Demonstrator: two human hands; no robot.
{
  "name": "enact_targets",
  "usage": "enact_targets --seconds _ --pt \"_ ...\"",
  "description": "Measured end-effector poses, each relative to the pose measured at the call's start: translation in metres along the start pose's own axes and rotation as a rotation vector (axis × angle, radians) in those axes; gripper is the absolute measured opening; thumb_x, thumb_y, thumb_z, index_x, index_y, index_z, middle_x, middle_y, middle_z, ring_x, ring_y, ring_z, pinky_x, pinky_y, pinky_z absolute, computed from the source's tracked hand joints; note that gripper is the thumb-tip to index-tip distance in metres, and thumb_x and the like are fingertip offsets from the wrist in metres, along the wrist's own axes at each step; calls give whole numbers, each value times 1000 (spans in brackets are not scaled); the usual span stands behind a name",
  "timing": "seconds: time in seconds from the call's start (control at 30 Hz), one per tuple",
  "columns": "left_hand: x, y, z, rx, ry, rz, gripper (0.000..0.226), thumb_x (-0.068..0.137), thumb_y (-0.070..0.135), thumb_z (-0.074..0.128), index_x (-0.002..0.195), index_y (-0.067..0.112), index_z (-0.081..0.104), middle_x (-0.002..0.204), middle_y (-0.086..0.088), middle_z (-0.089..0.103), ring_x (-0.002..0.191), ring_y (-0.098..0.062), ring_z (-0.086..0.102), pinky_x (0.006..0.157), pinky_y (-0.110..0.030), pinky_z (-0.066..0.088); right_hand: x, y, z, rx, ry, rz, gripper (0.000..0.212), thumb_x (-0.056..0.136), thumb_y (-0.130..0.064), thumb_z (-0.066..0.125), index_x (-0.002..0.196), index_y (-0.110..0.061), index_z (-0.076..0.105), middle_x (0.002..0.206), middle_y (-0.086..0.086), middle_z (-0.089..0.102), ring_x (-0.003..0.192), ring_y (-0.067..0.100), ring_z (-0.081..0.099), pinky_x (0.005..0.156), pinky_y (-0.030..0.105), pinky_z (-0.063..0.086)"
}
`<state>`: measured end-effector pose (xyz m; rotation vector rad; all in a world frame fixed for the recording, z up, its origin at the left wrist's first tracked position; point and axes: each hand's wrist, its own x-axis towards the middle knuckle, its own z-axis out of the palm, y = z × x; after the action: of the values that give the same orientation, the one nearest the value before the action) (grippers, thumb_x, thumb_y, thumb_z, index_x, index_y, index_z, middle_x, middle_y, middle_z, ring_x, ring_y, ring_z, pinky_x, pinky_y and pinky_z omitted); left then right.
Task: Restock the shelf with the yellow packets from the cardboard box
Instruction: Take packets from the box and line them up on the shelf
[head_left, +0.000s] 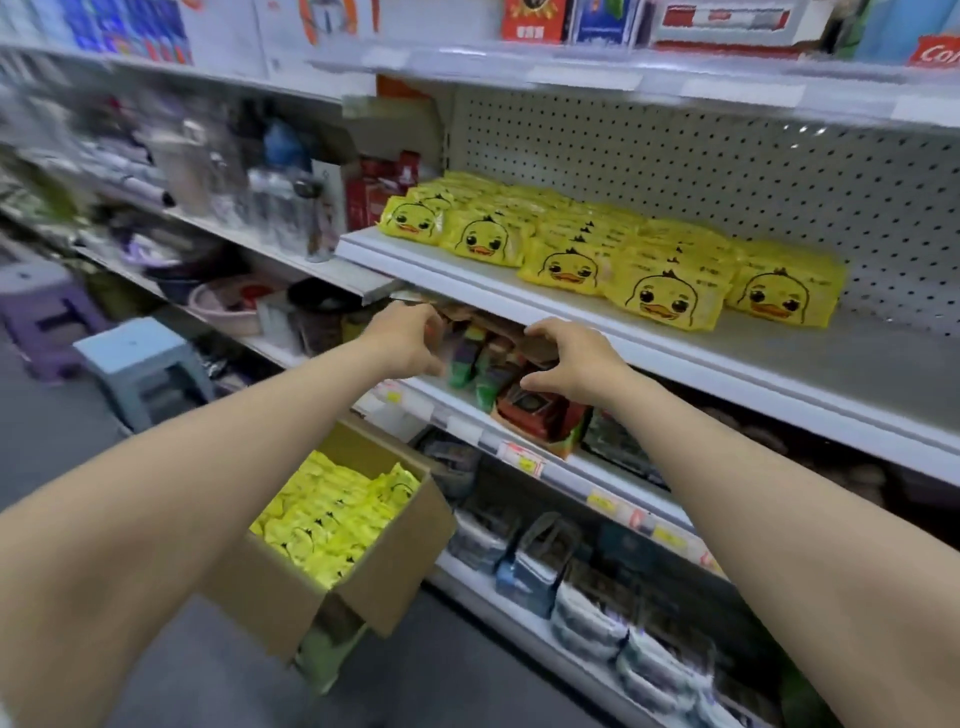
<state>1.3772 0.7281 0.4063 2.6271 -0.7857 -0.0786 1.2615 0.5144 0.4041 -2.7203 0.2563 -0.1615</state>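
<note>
- Head view: the left hand (410, 340) and right hand (569, 361) hang side by side just under the front edge of the shelf (779, 384). Both have loosely curled fingers and seem to hold nothing. Blur hides whether the fingertips touch the goods (540, 410) on the lower shelf behind them.
- Shelved packets (660, 299) stand in rows from the shelf's left end to about its middle, and the right part is bare. Boxed packets (327, 514) lie heaped in the open box (395, 551) on the floor, at the foot of the shelving and below the left arm.
- Risk: the front row sits close to the shelf's front edge. A wrist coming up from below could catch that edge or a packet and tip it off.
- Risk: with the hands this near the lower goods, a careless sweep down toward the box may drag a small pack off that shelf.
- Risk: the boxed packets look slick and loosely piled. A big handful would probably slip apart on the way up, so smaller grabs held from both sides look safer.
- Risk: new packets pushed in at the crowded left end would shove the rows askew. The bare right part is the safer place to fill.
- Risk: the box's near flap juts out and could snag a forearm.
</note>
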Motion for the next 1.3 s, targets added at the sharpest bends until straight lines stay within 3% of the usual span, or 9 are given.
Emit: enact_targets --seconds 0.17,0.37,0.53,0.63,0.73,0.8,0.93,1.07,1.3 --pt "-6 -86 -11 -12 20 -131 65 73 37 82 129 17 55 127 -12 56 114 -31 54 90 -31 43 46 -51 53 -56 -87 -95 73 76 -40 83 140 -24 50 135 3 56 122 25 55 98 38 47" --pt "16 -199 -1 -12 -33 -242 63 77 31 80 132 13 55 131 -15 55 121 -33 50 99 -35 42 120 -100 143 -26 -223 -115 71 76 -40 82 138 -22 53 139 6 56 127 26 52 102 39 44" --pt "68 -298 33 -27 -203 -269 64 78 32 80 134 16 54 133 -12 54 122 -31 51 100 -35 42 184 -117 236 46 -332 19 66 77 -34 84 135 -19 57 140 4 57 127 25 53 99 31 44" --pt "91 -349 60 -5 -350 -254 66 79 37 78 136 15 53 141 -11 51 129 -29 47 104 -34 39 203 -119 289 57 -469 151 68 77 -39 84 136 -20 57 138 4 59 121 25 58 96 31 45" --pt "112 -392 95 -40 -500 -292 64 81 38 77 136 16 51 140 -13 50 126 -31 49 99 -34 40 213 -110 331 49 -537 270 69 75 -43 84 135 -22 58 138 5 59 126 26 55 101 34 46" --pt "123 -413 120 -58 -570 -287 62 81 38 77 135 17 52 138 -14 51 124 -31 50 96 -34 42 217 -100 355 17 -573 333 68 74 -48 83 134 -24 59 138 5 60 127 26 55 103 37 46" --pt "128 -437 171 -114 -670 -267 59 83 38 75 134 17 53 141 -12 49 127 -30 47 96 -33 42 218 -84 391 26 -617 451 63 78 -41 82 134 -23 60 138 7 60 127 28 54 97 30 42" --pt "122 -447 210 -211 -749 -286 56 86 36 73 134 16 53 136 -13 53 112 -31 57 73 -30 41 220 -73 415 3 -620 487 64 76 -48 82 133 -29 60 140 5 58 128 27 53 95 31 38" --pt "123 -465 232 -247 -753 -296 55 85 39 72 132 17 54 134 -10 55 118 -29 53 77 -29 39 230 -62 437 -36 -687 483 68 80 -47 80 138 -24 54 142 7 56 129 28 51 98 33 42"
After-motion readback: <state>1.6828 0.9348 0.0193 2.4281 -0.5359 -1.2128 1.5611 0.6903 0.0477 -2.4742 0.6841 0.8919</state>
